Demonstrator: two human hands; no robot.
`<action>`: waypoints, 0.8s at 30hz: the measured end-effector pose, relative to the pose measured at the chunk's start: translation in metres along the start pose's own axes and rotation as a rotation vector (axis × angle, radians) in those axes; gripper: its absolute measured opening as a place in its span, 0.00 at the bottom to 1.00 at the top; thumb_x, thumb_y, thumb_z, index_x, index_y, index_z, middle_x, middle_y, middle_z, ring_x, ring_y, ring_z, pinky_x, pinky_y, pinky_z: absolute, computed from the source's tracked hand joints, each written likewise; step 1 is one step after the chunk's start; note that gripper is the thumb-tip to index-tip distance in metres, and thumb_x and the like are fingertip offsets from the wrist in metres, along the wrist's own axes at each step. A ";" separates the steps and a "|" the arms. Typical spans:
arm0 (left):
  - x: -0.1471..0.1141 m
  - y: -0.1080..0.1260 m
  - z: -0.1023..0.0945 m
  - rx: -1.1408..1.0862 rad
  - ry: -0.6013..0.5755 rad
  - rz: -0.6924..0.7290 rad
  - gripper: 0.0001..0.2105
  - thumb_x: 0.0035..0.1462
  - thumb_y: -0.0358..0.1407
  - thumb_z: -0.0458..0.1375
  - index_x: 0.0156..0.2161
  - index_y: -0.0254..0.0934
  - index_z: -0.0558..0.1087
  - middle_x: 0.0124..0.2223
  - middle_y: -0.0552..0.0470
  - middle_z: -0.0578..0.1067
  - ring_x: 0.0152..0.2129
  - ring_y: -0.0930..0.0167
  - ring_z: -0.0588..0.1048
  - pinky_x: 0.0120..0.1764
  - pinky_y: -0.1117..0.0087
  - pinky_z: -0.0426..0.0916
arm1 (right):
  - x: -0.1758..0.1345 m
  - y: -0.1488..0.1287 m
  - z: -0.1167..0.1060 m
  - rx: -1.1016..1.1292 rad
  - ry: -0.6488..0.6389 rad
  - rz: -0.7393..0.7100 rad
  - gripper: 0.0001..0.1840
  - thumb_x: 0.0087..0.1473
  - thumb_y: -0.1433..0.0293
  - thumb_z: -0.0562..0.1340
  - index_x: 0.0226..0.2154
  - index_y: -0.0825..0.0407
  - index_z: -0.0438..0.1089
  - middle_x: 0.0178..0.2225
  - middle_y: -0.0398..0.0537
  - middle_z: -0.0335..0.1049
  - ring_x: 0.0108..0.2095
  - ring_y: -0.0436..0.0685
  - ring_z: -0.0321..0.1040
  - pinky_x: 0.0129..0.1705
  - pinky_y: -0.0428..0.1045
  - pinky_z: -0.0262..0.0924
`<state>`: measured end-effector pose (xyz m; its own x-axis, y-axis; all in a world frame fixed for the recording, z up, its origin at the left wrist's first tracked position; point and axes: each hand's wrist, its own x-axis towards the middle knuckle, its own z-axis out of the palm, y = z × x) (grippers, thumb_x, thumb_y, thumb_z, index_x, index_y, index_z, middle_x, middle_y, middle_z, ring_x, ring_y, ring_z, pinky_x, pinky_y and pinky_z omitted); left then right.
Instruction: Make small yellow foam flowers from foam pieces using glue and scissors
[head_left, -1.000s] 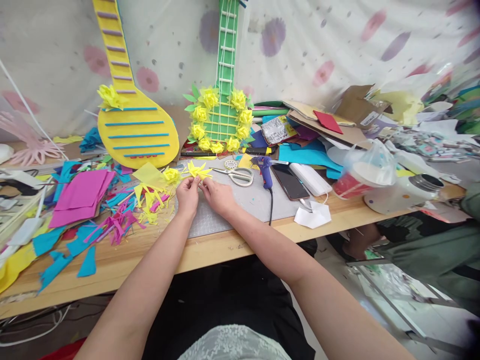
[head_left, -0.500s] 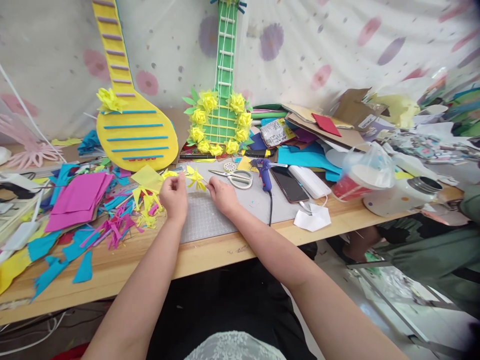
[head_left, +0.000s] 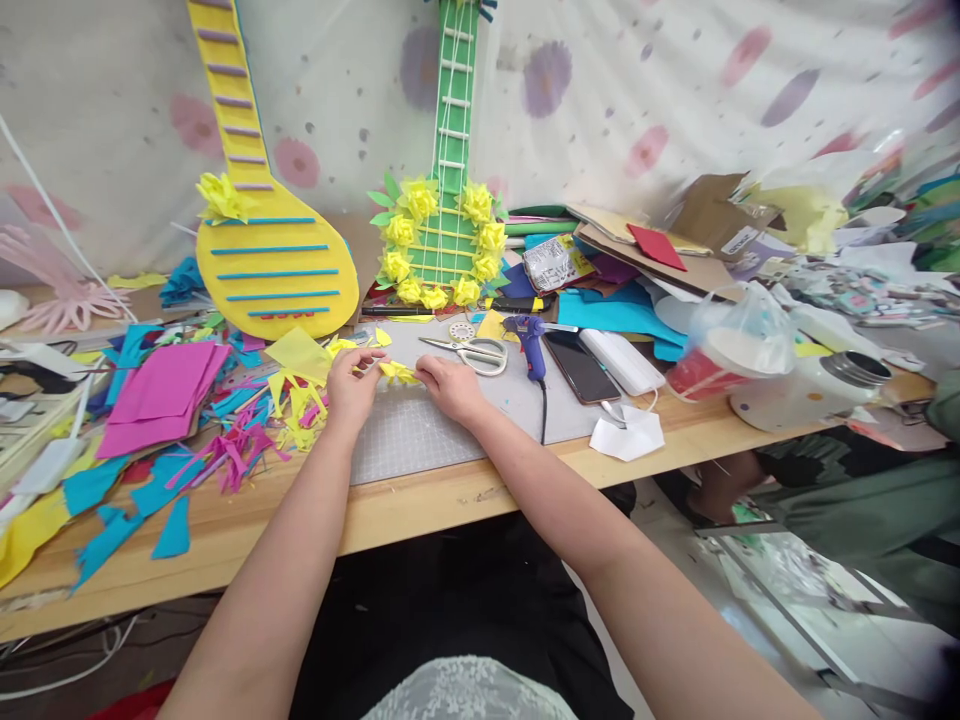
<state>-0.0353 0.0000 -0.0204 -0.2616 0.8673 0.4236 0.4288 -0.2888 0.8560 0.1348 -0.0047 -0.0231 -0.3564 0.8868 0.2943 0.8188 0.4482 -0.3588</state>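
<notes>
Over the grey cutting mat [head_left: 405, 440], my right hand [head_left: 450, 388] pinches a yellow crepe-paper flower [head_left: 396, 373] at its right end. My left hand [head_left: 352, 385] is just left of the flower, its thumb and fingers pinched together. What lies between those fingertips is too small to make out. A small yellow paper piece [head_left: 383, 338] shows just beyond the left fingertips. White-handled scissors [head_left: 480, 352] lie behind my right hand, and a purple glue gun [head_left: 531, 348] is farther right. Yellow paper scraps [head_left: 300, 410] lie beside my left hand.
A yellow paper-covered lute shape [head_left: 277, 265] and a green one [head_left: 442, 240] ringed with yellow flowers lean at the back. Magenta paper sheets [head_left: 161, 395] lie left. A phone [head_left: 581, 368], white power bank [head_left: 621, 362] and bagged cup [head_left: 724, 360] stand right. Another person's leg [head_left: 724, 490] shows there.
The yellow flower has tilted and sits lower between my hands. My left fingers have loosened from a fist into a more extended pinch, and my right hand has shifted slightly.
</notes>
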 end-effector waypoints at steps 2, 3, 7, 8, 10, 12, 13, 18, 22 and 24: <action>-0.001 0.000 -0.001 0.037 -0.038 0.030 0.05 0.45 0.35 0.59 0.29 0.37 0.76 0.30 0.52 0.69 0.27 0.74 0.65 0.28 0.73 0.61 | 0.000 0.002 0.002 0.027 0.025 -0.012 0.13 0.62 0.64 0.49 0.38 0.50 0.67 0.38 0.46 0.73 0.36 0.53 0.67 0.31 0.46 0.48; -0.001 0.000 -0.001 0.060 -0.050 0.046 0.05 0.46 0.34 0.59 0.30 0.38 0.77 0.31 0.52 0.70 0.27 0.73 0.66 0.28 0.73 0.61 | 0.001 0.002 0.002 0.041 0.037 -0.018 0.13 0.62 0.64 0.49 0.38 0.50 0.67 0.38 0.46 0.73 0.37 0.53 0.67 0.32 0.46 0.49; -0.001 -0.003 -0.004 0.144 -0.080 0.110 0.06 0.49 0.33 0.56 0.31 0.38 0.76 0.32 0.51 0.70 0.30 0.71 0.67 0.30 0.71 0.62 | 0.001 0.002 0.002 0.080 0.043 -0.017 0.13 0.62 0.66 0.48 0.38 0.51 0.67 0.39 0.48 0.73 0.38 0.54 0.67 0.34 0.46 0.51; -0.001 -0.003 -0.004 0.152 -0.090 0.126 0.06 0.49 0.34 0.56 0.31 0.38 0.76 0.32 0.51 0.70 0.30 0.71 0.67 0.30 0.71 0.62 | 0.001 0.002 0.002 0.088 0.042 -0.011 0.14 0.62 0.66 0.48 0.38 0.51 0.67 0.39 0.48 0.73 0.38 0.54 0.67 0.35 0.46 0.52; -0.001 -0.002 -0.005 0.154 -0.107 0.152 0.07 0.51 0.35 0.55 0.32 0.38 0.75 0.32 0.50 0.69 0.31 0.70 0.67 0.30 0.71 0.62 | 0.001 0.001 0.000 0.101 0.049 0.001 0.14 0.62 0.67 0.48 0.39 0.51 0.67 0.39 0.49 0.73 0.39 0.54 0.67 0.36 0.47 0.52; -0.001 0.000 -0.005 0.151 -0.119 0.168 0.06 0.51 0.36 0.56 0.32 0.37 0.74 0.32 0.50 0.69 0.31 0.70 0.67 0.29 0.71 0.62 | 0.001 0.001 -0.002 0.108 0.063 0.008 0.13 0.62 0.67 0.48 0.39 0.52 0.67 0.39 0.49 0.72 0.39 0.55 0.67 0.37 0.47 0.53; -0.001 0.000 -0.005 0.153 -0.123 0.172 0.06 0.51 0.36 0.56 0.32 0.37 0.74 0.33 0.50 0.69 0.31 0.70 0.67 0.29 0.71 0.62 | 0.001 0.002 -0.002 0.110 0.068 0.010 0.13 0.62 0.67 0.48 0.39 0.51 0.67 0.39 0.49 0.72 0.39 0.55 0.67 0.37 0.47 0.53; -0.001 0.001 -0.005 0.197 -0.150 0.212 0.04 0.51 0.34 0.55 0.29 0.38 0.71 0.30 0.51 0.69 0.30 0.70 0.66 0.35 0.68 0.63 | 0.001 0.007 -0.001 0.125 0.096 -0.006 0.13 0.61 0.66 0.49 0.37 0.51 0.67 0.38 0.48 0.71 0.39 0.54 0.66 0.37 0.47 0.53; -0.001 -0.001 -0.003 0.177 -0.143 0.188 0.04 0.50 0.35 0.56 0.28 0.38 0.71 0.29 0.52 0.68 0.29 0.70 0.66 0.35 0.68 0.63 | 0.002 0.010 0.000 0.182 0.122 -0.014 0.12 0.61 0.66 0.50 0.35 0.51 0.66 0.37 0.47 0.71 0.38 0.53 0.66 0.37 0.46 0.53; -0.002 0.000 -0.001 0.128 -0.077 0.160 0.05 0.52 0.37 0.55 0.32 0.37 0.71 0.31 0.51 0.69 0.29 0.70 0.68 0.35 0.69 0.64 | 0.002 0.010 -0.001 0.222 0.142 0.001 0.11 0.60 0.66 0.50 0.35 0.51 0.66 0.36 0.46 0.71 0.37 0.53 0.65 0.36 0.46 0.53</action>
<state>-0.0358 -0.0019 -0.0212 -0.1167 0.8442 0.5232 0.5674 -0.3758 0.7327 0.1424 0.0014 -0.0252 -0.2758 0.8694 0.4100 0.6950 0.4751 -0.5398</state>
